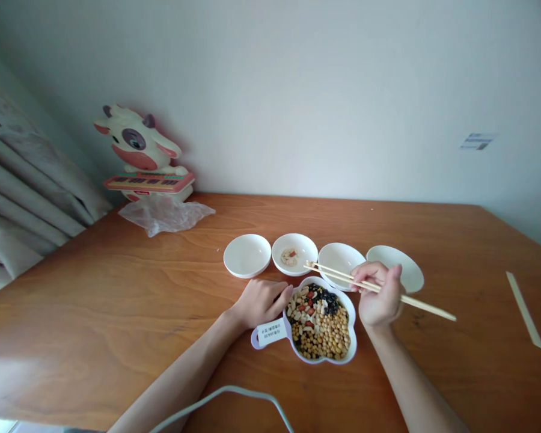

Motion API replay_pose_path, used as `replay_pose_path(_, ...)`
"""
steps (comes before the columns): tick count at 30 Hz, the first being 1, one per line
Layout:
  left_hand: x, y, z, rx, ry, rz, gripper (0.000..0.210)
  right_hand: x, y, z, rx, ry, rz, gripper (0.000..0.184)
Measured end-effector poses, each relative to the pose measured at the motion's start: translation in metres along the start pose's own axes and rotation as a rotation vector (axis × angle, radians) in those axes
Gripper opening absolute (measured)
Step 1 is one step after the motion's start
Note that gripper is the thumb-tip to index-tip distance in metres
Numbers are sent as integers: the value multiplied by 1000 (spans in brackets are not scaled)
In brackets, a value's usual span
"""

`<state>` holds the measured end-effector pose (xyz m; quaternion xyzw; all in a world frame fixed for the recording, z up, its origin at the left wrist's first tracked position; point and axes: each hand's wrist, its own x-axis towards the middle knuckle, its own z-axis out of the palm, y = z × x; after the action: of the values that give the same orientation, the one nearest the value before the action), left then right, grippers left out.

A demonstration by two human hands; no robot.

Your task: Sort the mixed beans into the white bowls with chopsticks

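My right hand [381, 294] is closed around a pair of chopsticks [342, 276]. Their tips, with a small pale piece that looks like a peanut [311, 264] between them, are over the right rim of a white bowl [277, 264] with a few peanuts in it. A lilac-white, flower-shaped bowl [354, 343] below holds peanuts, yellow soybeans and black beans, mixed together. At its left rim rests my left hand [264, 300], thumb against the edge and fingers bent; the fingertips are partly hidden. The bowl's handle carries a white label [272, 332].
Beside the peanut bowl stand a white bowl [247, 255] on the left and two more, a middle one [340, 258] and a right one [410, 273]. A cow toy keyboard [148, 180] and plastic bag [166, 216] are back left. A pale strip [525, 310] lies right; a cable [243, 391] crosses in front.
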<state>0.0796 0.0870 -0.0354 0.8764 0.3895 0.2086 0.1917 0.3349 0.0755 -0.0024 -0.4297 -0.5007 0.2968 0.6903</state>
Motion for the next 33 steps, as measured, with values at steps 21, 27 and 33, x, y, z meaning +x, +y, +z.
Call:
replay_pose_path(21,1,0,-3,-37,-52,14,42,-8,17,-1,-225,-244,-347,56)
replay_pose_path(27,0,-3,-3,-14,-40,28,43,2,-1,-7,21,-218,-77,70)
replay_pose_path(33,-1,-4,-2,2,-8,62,45,20,-21,-28,-20,-421,193,77)
